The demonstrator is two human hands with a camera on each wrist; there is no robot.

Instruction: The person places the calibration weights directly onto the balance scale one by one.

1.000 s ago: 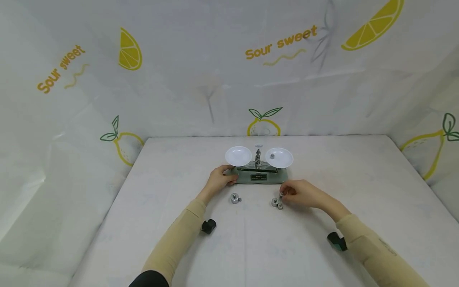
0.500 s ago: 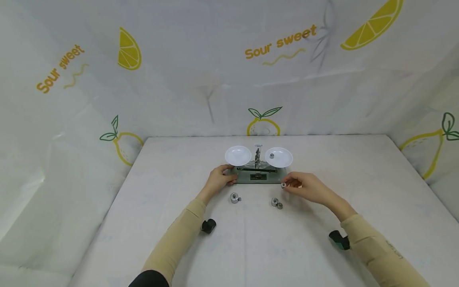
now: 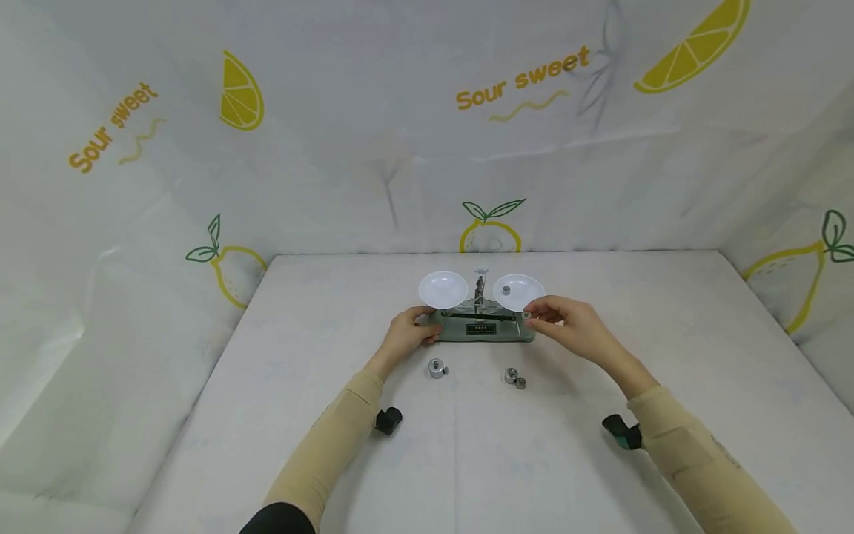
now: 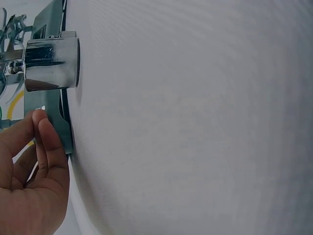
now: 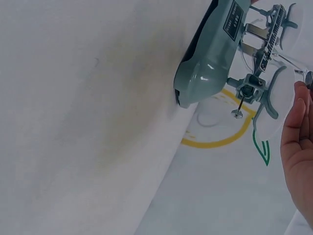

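While metal weights (image 3: 437,368) are seen on the worktop (image 3: 460,452), the balance (image 3: 481,331) is gripped at its left end by the left hand (image 3: 408,330); a small weight (image 5: 308,78) is pinched by the right hand (image 3: 575,326) near the right pan (image 3: 523,289).

Balance (image 3: 482,330) sat toward far edge of worktop (image 3: 414,460), weight (image 3: 506,290) in right pan (image 3: 523,297); loose weights (image 3: 437,369) lay in front.

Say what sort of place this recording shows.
Probably a makeshift recording booth: lemon-printed sheeting stands behind and beside a white table, where a balance scale and small metal weights are set out.
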